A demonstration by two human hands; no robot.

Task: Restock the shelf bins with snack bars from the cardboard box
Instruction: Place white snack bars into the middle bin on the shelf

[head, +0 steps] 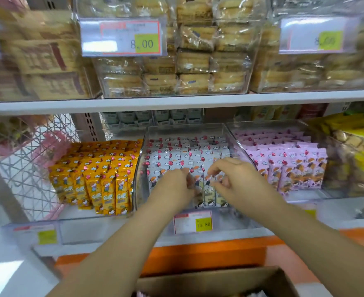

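Two bare hands reach into the middle bin (141, 159), a clear bin on the lower shelf. The left grip (176, 183) sits at the bin's front, fingers curled down against the front row of white snack bars (189, 155). Motion blur hides whether it pinches a bar or only touches the row. The right grip (234, 176) is just beside it, also inside the bin's front. Its fingers (214, 170) are bent, with the tips at the tops of the same white bars, and I cannot tell whether they hold one. The white bars stand upright in rows that fill the bin from back to front.

Left of the middle bin, touching its wall, stand rows of yellow snack bars (99, 168). Right of it is a matching clear bin of pink snack bars (290, 161). On the shelf edge below the middle bin's front hangs a price tag (193, 221) with a yellow patch. Lower still, nearest the camera, is the open cardboard box (211, 277), between the two forearms. Only its top edge and a glimpse of its contents show.

Above the middle bin, the upper shelf (176, 101) carries clear bins of wrapped pastries (194, 61). Far to the left of the middle bin is a pink wire basket (37, 159).
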